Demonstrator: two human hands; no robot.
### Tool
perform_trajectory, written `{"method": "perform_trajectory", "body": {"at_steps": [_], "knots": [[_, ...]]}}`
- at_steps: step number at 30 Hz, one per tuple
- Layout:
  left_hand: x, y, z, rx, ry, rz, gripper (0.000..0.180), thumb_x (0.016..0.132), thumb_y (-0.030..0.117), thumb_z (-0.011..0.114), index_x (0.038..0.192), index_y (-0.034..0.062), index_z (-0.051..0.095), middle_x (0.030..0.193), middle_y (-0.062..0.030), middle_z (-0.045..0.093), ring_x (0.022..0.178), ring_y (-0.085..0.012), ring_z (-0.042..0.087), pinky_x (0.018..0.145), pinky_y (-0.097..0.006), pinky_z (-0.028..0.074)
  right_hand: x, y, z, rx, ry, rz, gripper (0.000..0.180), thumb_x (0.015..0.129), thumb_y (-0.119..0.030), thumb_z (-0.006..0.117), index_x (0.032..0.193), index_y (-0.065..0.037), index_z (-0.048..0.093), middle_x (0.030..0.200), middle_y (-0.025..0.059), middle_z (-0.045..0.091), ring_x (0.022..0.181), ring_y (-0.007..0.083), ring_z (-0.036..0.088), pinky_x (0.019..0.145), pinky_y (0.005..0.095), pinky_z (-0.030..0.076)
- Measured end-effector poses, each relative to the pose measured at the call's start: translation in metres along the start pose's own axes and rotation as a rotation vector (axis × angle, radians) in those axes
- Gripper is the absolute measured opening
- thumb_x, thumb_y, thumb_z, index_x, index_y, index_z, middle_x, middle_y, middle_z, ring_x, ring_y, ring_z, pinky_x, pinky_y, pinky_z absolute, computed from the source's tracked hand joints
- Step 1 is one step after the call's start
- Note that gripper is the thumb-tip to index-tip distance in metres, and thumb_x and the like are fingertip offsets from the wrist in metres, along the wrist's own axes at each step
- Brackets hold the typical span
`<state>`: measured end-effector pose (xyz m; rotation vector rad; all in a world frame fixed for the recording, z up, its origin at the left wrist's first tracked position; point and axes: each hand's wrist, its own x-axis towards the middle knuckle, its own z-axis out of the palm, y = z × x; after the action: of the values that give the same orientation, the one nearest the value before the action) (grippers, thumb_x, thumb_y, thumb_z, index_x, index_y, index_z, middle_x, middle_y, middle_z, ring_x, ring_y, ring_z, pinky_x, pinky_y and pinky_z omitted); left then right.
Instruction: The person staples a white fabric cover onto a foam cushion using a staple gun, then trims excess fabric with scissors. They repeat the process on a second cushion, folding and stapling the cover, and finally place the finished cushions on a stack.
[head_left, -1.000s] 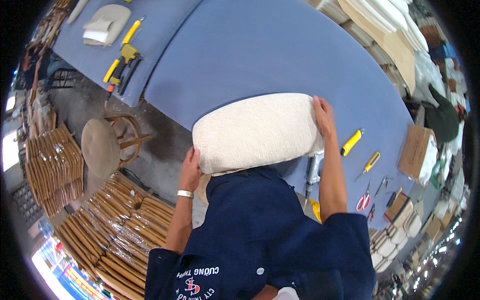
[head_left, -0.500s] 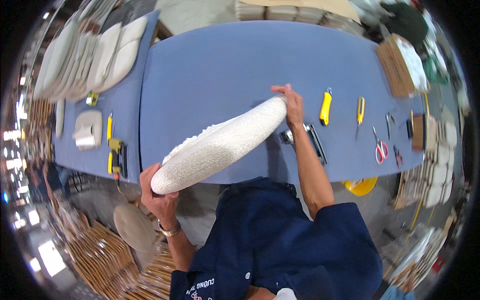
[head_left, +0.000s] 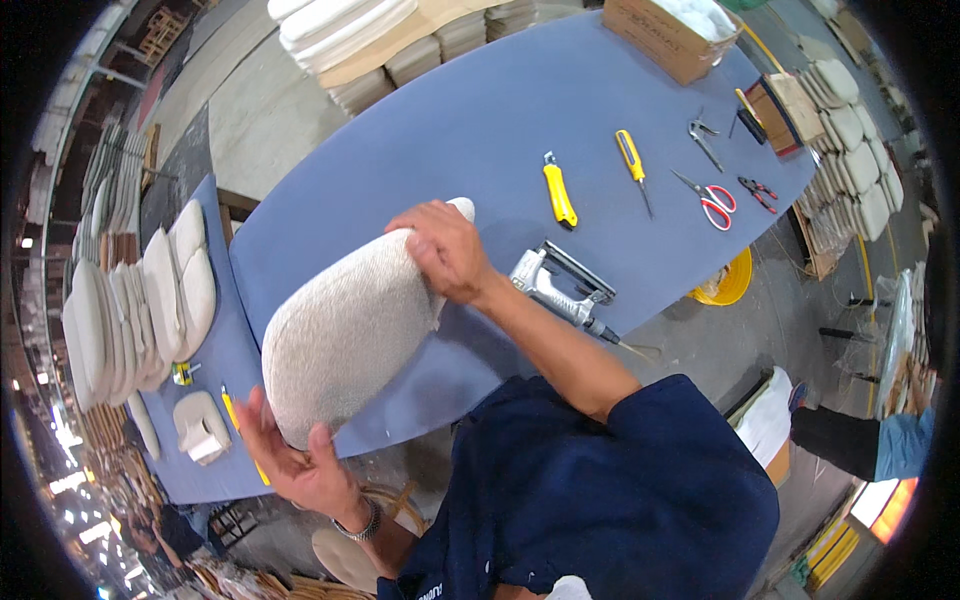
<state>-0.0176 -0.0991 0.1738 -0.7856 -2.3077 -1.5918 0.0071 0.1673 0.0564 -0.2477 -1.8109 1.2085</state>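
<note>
A padded chair cushion (head_left: 345, 330) in cream woven fabric is held tilted over the blue table, its smooth curved face turned up. My right hand (head_left: 445, 250) grips its upper right end, with the fingers over the edge. At the lower left end, my left hand (head_left: 305, 465) cups the rim loosely between thumb and spread fingers. Just right of the cushion lies a silver staple gun (head_left: 560, 285) with a hose fitting. Beyond it are a yellow utility knife (head_left: 560, 192), a yellow screwdriver (head_left: 632, 160) and red-handled scissors (head_left: 710, 198). The cushion's underside is hidden.
Pliers (head_left: 760, 193) and a metal hand tool (head_left: 705, 145) lie at the table's right. A cardboard box (head_left: 665, 40) stands at the far corner. Stacked cushions (head_left: 140, 320) and a tape measure (head_left: 182, 374) are on the left table. Below the right edge sits a yellow bucket (head_left: 738, 280).
The cushion has turned from edge-on to show its broad face, and moved left and lower in the view. My left hand has loosened its fingers; the whole view has swung round.
</note>
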Motion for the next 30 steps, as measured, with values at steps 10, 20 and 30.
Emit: {"method": "perform_trajectory", "body": {"at_steps": [10, 20, 30], "knots": [[-0.092, -0.145, 0.090, 0.041, -0.545, -0.267, 0.063, 0.082, 0.009, 0.083, 0.139, 0.0084, 0.056, 0.139, -0.0118, 0.062, 0.127, -0.0296, 0.058, 0.107, -0.049, 0.045, -0.010, 0.105, -0.041, 0.362, 0.367, 0.475, 0.064, 0.109, -0.042, 0.028, 0.094, 0.004, 0.070, 0.081, 0.0114, 0.070, 0.079, 0.0217, 0.064, 0.075, 0.0383, 0.050], [0.028, -0.001, 0.076, 0.499, -0.316, -0.067, 0.045, 0.086, 0.045, 0.079, 0.094, 0.0007, 0.076, 0.092, -0.0236, 0.074, 0.084, -0.0434, 0.070, 0.078, -0.051, 0.054, -0.053, 0.078, 0.015, -0.164, -0.212, 0.731, 0.059, 0.107, -0.046, 0.039, 0.100, 0.004, 0.070, 0.093, 0.0230, 0.074, 0.082, 0.0341, 0.070, 0.077, 0.0453, 0.052], [-0.008, -0.152, 0.083, 0.550, -0.313, -0.436, 0.067, 0.094, 0.062, 0.058, 0.116, -0.0021, 0.062, 0.093, -0.0301, 0.072, 0.090, -0.0498, 0.069, 0.081, -0.056, 0.053, -0.077, 0.178, -0.113, -0.810, -0.108, 0.576, 0.046, 0.091, -0.039, 0.073, 0.119, -0.004, 0.065, 0.114, 0.0200, 0.069, 0.106, 0.0361, 0.067, 0.090, 0.0465, 0.053]]}}
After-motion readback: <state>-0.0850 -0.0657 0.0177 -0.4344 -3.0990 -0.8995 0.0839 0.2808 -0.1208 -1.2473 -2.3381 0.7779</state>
